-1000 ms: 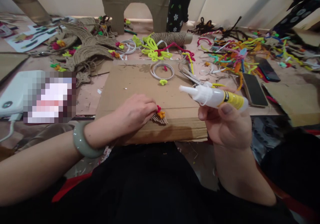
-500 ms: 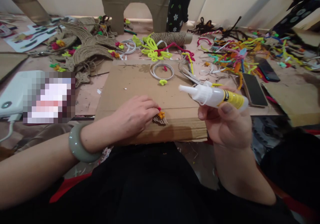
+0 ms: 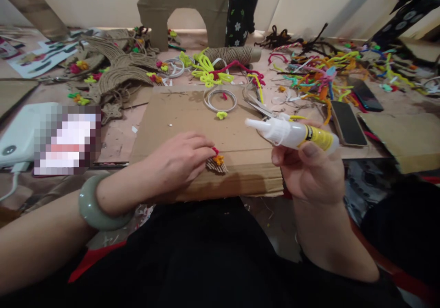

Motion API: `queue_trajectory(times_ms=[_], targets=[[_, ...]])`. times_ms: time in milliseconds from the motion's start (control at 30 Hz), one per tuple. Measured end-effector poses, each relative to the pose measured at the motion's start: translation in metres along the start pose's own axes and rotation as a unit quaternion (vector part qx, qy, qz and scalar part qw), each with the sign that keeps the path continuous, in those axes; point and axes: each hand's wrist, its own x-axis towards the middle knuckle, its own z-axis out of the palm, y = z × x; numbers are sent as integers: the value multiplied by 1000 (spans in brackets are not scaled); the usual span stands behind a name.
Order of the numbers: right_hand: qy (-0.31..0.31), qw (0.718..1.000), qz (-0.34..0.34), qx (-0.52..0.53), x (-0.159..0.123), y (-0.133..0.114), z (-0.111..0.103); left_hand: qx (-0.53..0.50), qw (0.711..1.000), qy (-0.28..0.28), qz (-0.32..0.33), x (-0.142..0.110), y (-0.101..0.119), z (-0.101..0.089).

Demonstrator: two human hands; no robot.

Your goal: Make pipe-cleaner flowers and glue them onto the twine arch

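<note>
My right hand (image 3: pixel 314 173) is closed around a glue bottle (image 3: pixel 294 134) with a yellow label, held in the air above the cardboard's right side. The white nozzle points left. Low over the cardboard sheet (image 3: pixel 185 115), my left hand (image 3: pixel 182 159) has its fingers bunched on a small twine-wrapped piece (image 3: pixel 217 167). An orange flower (image 3: pixel 218 160) and a red flower (image 3: pixel 215 151) sit on that piece, made of fuzzy stems. The rest of it is hidden under my fingers.
Scissors (image 3: pixel 261 108) and a ring of white tape (image 3: pixel 235 102) with a yellow flower (image 3: pixel 221 115) lie ahead. Behind are a twine roll (image 3: pixel 237 55) and tangled pipe cleaners (image 3: pixel 323 74). A twine-covered shape (image 3: pixel 127 69) is left, phones (image 3: pixel 348 122) right.
The view has shifted slightly. My left fingers have drawn back a little to the left, so more of the red flower shows. The glue bottle stays raised in my right hand.
</note>
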Motion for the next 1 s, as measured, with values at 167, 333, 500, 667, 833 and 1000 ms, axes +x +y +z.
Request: queue_trajectory(times_ms=[167, 333, 500, 667, 833, 1000], targets=[[12, 1000, 3, 8, 2, 1, -3, 23, 998, 38, -36, 22, -19, -17], [8, 1000, 8, 21, 4, 4, -5, 71, 995, -12, -74, 58, -49, -4], [25, 999, 15, 17, 6, 5, -10, 150, 985, -74, -42, 84, -64, 15], [36, 999, 29, 12, 10, 7, -14, 159, 986, -48, -6, 88, -71, 29], [38, 999, 29, 12, 11, 9, -14, 73, 993, -51, -72, 89, -72, 27], [34, 999, 27, 20, 9, 9, -15, -249, 925, 47, -284, 80, -61, 6]])
